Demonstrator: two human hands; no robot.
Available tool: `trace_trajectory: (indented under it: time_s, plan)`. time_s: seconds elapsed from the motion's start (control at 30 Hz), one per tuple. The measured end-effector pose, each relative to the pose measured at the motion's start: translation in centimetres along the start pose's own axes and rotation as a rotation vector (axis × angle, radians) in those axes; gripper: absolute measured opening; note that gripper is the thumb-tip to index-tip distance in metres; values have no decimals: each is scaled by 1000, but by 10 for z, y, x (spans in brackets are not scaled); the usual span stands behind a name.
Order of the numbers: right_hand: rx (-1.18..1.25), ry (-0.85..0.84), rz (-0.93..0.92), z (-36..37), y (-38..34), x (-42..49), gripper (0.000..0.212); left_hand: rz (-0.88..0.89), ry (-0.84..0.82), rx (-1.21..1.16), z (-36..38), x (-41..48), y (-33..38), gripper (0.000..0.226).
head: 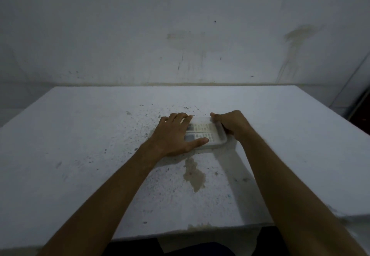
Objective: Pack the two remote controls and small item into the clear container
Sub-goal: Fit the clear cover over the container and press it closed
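A clear container (221, 135) lies on the white table (80, 155), near its middle. Two white remote controls (204, 130) lie side by side inside it, seen through the clear plastic. My left hand (174, 135) rests flat over the container's left end, thumb along its near edge and fingers over the far edge. My right hand (230, 124) grips the container's right end, fingers curled around the far corner. The small item is not visible.
A brownish stain (195, 173) marks the table just in front of the container. Dark specks are scattered left of it. A stained white wall (180, 35) rises behind the table's far edge. The table's near edge runs close to my body.
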State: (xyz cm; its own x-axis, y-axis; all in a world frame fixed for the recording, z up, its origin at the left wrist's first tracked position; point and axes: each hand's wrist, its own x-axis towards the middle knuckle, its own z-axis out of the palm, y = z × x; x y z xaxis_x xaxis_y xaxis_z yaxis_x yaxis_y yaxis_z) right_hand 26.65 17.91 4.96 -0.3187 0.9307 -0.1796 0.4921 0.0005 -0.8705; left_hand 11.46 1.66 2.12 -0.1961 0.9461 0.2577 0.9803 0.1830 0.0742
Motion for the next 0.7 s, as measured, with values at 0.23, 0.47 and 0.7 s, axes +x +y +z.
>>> trace_trajectory:
  time_s: [0.23, 0.47, 0.7]
  plan:
    - [87, -97, -71, -26, 32, -45, 27, -8, 9, -25, 0, 2, 0, 111]
    - [-46, 38, -214, -19, 41, -73, 31, -20, -5, -36, 4, 3, -2, 114]
    - [49, -11, -186, -14, 56, -92, 32, -26, -8, -51, 4, 4, -2, 119]
